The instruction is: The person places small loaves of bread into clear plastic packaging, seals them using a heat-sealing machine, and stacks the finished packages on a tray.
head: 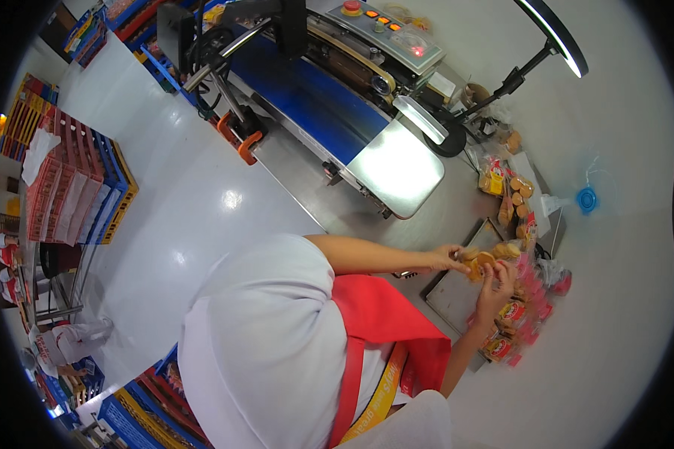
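Observation:
My left hand (448, 260) reaches in from the upper side, its fingers closed at the edge of a cluster of round golden pastries (472, 266). My right hand (495, 287) grips a round pastry (486, 259) against that cluster. Whether clear plastic surrounds the pastries is hard to tell. Below both hands lies a flat metal tray (448, 300) on the steel table (370, 221). Beside my right hand are packed bags of pastries (511, 311) with printed labels and pink ends. More pastries (505, 248) sit just past my fingers.
A blue conveyor belt (314, 95) ends in a steel plate (399, 168), with a control panel (387, 33) behind. A ring lamp (556, 39) stands near bagged pastries (491, 177) by the wall. Stacked crates (73, 185) and a person (62, 345) are across the floor.

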Tool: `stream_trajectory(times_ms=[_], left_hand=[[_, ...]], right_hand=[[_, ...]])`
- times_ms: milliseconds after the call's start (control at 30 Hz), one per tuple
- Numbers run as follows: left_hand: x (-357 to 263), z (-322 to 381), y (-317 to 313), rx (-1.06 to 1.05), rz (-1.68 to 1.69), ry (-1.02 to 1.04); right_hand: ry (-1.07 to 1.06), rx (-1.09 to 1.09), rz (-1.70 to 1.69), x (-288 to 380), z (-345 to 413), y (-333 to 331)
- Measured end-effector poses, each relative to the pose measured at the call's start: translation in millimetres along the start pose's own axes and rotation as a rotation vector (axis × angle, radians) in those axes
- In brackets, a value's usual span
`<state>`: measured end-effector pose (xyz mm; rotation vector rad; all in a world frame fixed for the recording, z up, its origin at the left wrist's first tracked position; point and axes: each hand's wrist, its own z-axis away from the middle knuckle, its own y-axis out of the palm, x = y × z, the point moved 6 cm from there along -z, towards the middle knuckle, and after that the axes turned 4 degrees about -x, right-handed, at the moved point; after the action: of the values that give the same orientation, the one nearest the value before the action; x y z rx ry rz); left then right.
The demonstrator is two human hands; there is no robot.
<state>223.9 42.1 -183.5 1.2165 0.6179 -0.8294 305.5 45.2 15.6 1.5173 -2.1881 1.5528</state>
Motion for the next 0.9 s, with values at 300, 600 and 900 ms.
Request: stream_trajectory(times_ms=[300,600,900], left_hand=[[-209.3,91.5,-32.2,0.016,0.123,0.536],[-281.9,161.6,-92.7,-0.131,0.006,0.864],[-292.6,179.8,-109.0,-0.040,-0.152,0.947]], right_hand=[[-0.201,-0.043,-0.464,114.5,-48.5,2.8],[-0.116,-0.001,-0.246,150.2,-106.6,-18.2],[0.186,0.359,-0.890,174.2,-100.2,67.4]])
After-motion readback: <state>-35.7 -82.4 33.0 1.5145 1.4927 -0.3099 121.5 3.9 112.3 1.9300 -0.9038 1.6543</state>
